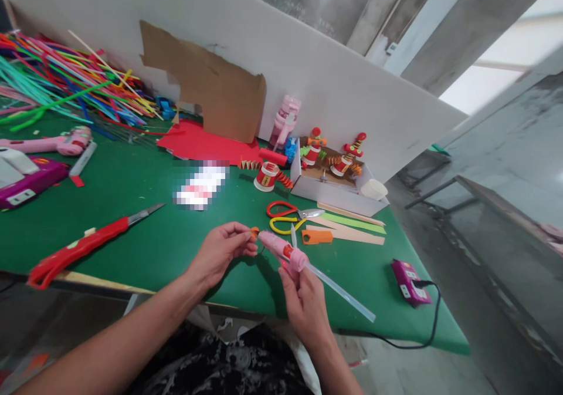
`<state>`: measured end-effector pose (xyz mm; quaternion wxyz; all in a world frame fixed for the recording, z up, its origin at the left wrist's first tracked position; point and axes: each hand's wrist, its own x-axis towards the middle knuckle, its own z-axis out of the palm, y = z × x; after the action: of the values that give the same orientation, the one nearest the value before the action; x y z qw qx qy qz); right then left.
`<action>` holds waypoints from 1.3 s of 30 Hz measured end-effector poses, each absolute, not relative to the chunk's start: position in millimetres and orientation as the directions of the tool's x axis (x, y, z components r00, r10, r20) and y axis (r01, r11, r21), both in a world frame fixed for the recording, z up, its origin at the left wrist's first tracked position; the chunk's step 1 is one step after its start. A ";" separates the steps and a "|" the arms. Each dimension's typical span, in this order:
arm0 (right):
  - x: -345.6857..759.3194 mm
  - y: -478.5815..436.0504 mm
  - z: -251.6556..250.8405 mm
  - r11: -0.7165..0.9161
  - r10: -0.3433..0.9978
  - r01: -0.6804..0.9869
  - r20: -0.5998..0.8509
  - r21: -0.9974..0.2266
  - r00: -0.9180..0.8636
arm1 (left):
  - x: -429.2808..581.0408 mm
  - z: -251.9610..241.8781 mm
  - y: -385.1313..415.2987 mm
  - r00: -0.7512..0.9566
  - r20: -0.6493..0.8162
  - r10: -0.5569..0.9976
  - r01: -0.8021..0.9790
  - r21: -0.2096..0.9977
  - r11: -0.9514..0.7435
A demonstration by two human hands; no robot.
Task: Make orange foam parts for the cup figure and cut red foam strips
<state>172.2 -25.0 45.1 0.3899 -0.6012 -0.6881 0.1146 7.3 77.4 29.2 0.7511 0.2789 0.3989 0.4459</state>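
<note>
My right hand (305, 304) is wrapped round the handle of a pink hot glue gun (281, 248). A long clear glue stick (343, 292) juts from its back end. Between the fingertips of my left hand (224, 251) is a small orange paper piece (254, 231), pinched close to the gun's nozzle. Whether nozzle and piece touch I cannot tell. Just beyond the gun lie scissors (285, 216) with one red and one yellow handle, and an orange paper piece with a hole (317, 237).
Paper strips (356, 223) lie by a white box (338, 194) of small cup figures. Another cup figure (266, 176) stands left of it. A red knife (97, 239) is at left, below pipe cleaners (74, 84). A purple power socket (410, 283) with a black cord sits at right.
</note>
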 end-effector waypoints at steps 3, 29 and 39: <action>171.3 -25.0 47.8 0.244 0.919 0.721 0.392 -0.649 0.041 | 7.5 28.4 77.3 0.287 -0.347 0.893 -0.451 0.773 0.446; 166.0 -18.0 48.0 -0.048 0.968 0.254 0.018 -0.966 0.251 | 0.0 30.8 84.1 0.333 -0.434 0.837 -0.483 0.684 0.547; 167.5 -21.7 51.6 0.034 0.949 0.538 0.197 -0.842 0.248 | 0.7 27.8 82.8 0.329 -0.405 0.853 -0.493 0.697 0.521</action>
<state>167.5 -21.7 51.6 0.4416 -0.6549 -0.5674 0.2326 0.7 82.8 27.8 0.7812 0.2326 0.3875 0.4307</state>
